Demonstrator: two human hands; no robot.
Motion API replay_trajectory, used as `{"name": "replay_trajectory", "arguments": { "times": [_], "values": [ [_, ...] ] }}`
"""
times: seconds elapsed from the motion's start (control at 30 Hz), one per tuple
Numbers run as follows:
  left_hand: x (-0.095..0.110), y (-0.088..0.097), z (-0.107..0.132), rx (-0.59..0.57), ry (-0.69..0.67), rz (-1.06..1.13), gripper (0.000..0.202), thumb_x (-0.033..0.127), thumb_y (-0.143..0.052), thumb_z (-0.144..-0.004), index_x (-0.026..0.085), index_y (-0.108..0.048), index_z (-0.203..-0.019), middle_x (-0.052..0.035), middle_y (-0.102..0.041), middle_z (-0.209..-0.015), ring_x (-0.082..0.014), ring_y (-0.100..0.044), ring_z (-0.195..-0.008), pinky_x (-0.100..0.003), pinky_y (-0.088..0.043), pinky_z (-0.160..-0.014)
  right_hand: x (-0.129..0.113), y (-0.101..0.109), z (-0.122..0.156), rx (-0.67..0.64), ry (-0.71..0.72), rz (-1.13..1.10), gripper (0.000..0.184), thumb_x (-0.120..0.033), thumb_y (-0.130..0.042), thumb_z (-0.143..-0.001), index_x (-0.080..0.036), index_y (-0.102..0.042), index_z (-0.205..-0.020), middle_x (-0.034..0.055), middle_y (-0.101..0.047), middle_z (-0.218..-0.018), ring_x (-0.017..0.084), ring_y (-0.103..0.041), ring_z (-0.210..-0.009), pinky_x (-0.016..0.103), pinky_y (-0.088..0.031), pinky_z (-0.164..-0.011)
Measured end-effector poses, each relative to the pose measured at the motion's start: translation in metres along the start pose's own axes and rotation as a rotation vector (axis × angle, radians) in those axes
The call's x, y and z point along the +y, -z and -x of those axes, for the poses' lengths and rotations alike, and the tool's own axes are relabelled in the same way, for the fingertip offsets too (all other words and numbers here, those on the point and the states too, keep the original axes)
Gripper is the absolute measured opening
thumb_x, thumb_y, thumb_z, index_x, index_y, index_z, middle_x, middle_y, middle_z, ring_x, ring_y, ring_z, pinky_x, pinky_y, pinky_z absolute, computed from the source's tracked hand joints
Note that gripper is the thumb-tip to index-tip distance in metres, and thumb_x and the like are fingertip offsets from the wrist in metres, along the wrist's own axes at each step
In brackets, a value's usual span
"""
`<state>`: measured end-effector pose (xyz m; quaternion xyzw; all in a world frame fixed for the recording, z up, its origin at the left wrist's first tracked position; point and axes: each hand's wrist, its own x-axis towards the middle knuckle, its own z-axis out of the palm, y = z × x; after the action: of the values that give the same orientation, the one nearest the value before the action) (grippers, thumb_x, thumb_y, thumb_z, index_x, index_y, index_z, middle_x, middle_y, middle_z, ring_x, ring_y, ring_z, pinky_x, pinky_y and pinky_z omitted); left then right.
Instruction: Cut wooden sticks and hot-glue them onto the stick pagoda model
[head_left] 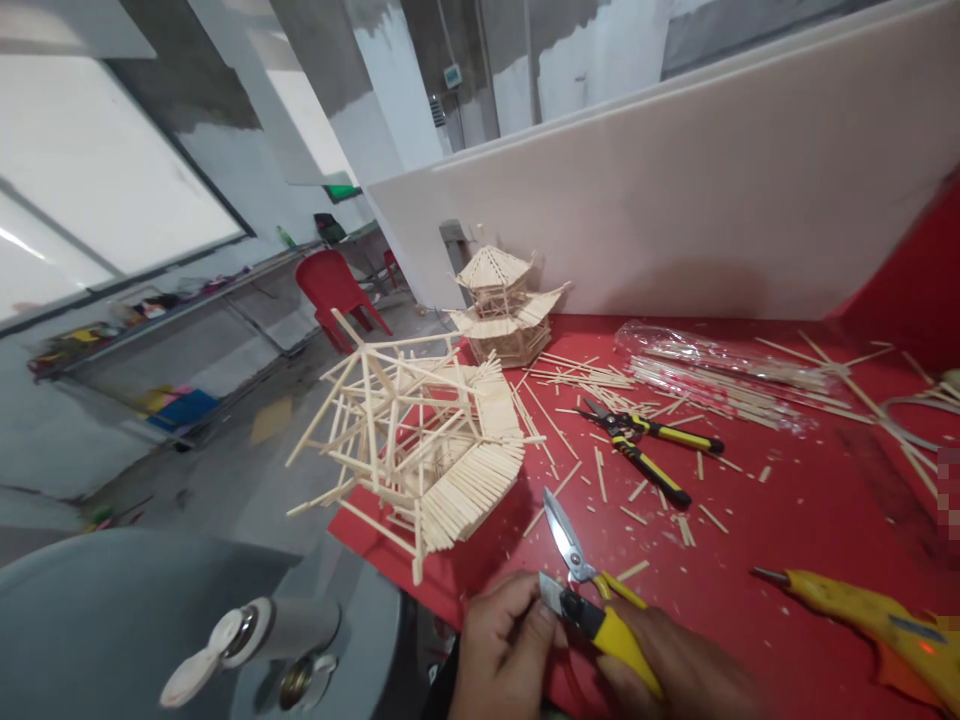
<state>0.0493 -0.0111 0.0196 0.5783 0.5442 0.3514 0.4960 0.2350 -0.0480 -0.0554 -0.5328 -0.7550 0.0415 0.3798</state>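
Gripping a yellow-and-black utility knife point(634, 645) in the right hand point(679, 655), with the grip wrapped about its handle, by the front edge of the red surface point(720, 590). Holding the thumb and fingers of the left hand point(510, 640) close together at the knife's blade point(551, 592); impossible to tell whether pinching the blade or something small beside it. Just beyond the knife, with yellow handles partly hidden by it, scissors point(566, 535) pointing toward the back edge. At the left corner, jutting past the left edge, an open wooden-stick frame point(469, 495), partly covered with close-set sticks. Near the back left corner, before a white board point(637, 200), a small tiered pagoda point(499, 320) of sticks. Toward the middle, cutters point(652, 470) with spread handles, among loose sticks point(585, 376) and offcuts. Along the back edge, more sticks in a clear plastic bag point(720, 370); near the right edge, a yellow glue gun point(862, 605).
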Motion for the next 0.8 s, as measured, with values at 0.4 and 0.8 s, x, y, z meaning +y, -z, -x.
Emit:
{"name": "replay_trajectory", "arguments": {
  "times": [0.4,0.8],
  "values": [
    [-0.003,-0.006,-0.008,0.034,0.097,0.103,0.035,0.050,-0.069,-0.083,0.017,-0.071,-0.070,-0.0029,-0.063,-0.061,-0.0142,-0.054,-0.059,-0.020,-0.040,-0.055,-0.015,0.017,-0.027,0.081,-0.106,0.039,0.042,-0.053,-0.033,-0.103,-0.023,-0.058,-0.089,-0.0018,-0.068,-0.064,0.013,-0.065,-0.052,0.022,-0.044,-0.053],
    [-0.002,-0.002,-0.008,0.015,0.109,0.097,0.035,0.046,-0.064,-0.087,0.016,-0.069,-0.070,-0.0035,-0.063,-0.064,-0.0139,-0.054,-0.060,-0.021,-0.039,-0.057,-0.011,0.013,-0.020,-0.039,-0.108,-0.017,0.040,-0.051,-0.036,-0.102,-0.023,-0.064,-0.094,-0.0002,-0.070,-0.069,0.014,-0.068,-0.058,0.021,-0.047,-0.054]
  ]
}}
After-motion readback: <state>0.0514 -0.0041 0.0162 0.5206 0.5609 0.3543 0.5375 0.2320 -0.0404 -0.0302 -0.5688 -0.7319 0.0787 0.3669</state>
